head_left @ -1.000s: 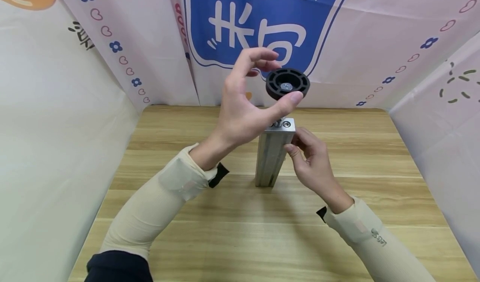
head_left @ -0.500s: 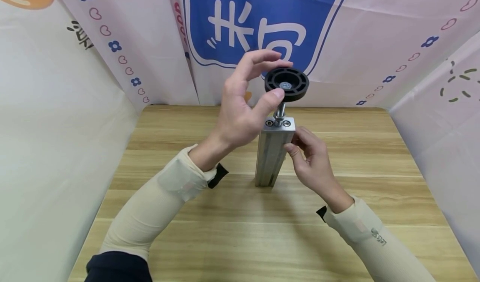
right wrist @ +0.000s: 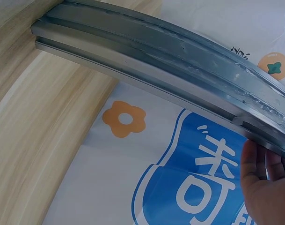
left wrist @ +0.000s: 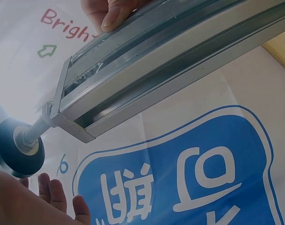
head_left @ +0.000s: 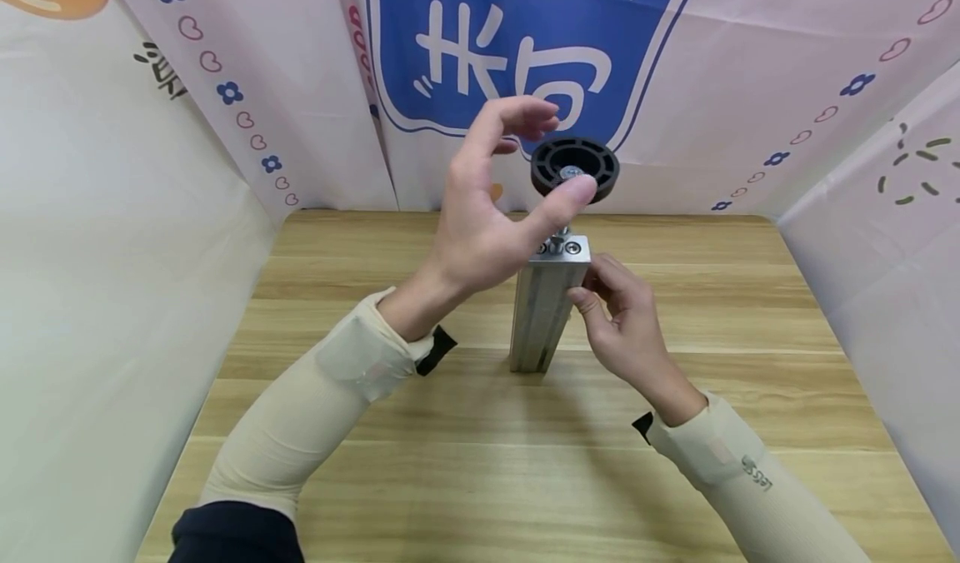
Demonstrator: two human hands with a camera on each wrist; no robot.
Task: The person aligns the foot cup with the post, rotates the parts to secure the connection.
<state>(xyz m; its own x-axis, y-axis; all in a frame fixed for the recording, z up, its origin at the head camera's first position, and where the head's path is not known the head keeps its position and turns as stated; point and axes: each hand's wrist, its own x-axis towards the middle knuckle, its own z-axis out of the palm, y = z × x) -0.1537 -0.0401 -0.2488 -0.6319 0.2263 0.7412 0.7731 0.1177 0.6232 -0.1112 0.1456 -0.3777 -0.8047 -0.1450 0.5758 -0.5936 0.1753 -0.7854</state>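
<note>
An aluminium profile (head_left: 542, 313) stands upright on the table, with a metal end plate (head_left: 577, 256) on top. From that plate rises a threaded stem with a nut (left wrist: 39, 127), carrying a round black leveling foot (head_left: 609, 170). My left hand (head_left: 480, 234) is at the foot, its thumb over the near rim, its fingers loosely bent and apart from the far rim. Lower down, my right hand (head_left: 626, 317) grips the profile's right side near its top, thumb in front; its other fingers are partly hidden behind the profile in the head view.
The wooden table (head_left: 360, 480) lies under both arms. A printed cloth backdrop (head_left: 300, 63) hangs directly behind it, and pale cloth walls (head_left: 885, 238) flank both sides.
My left thumb swept left across the foot's near rim, then back right, while the fingers came to the far rim and drew away again. My right hand and the profile stayed put.
</note>
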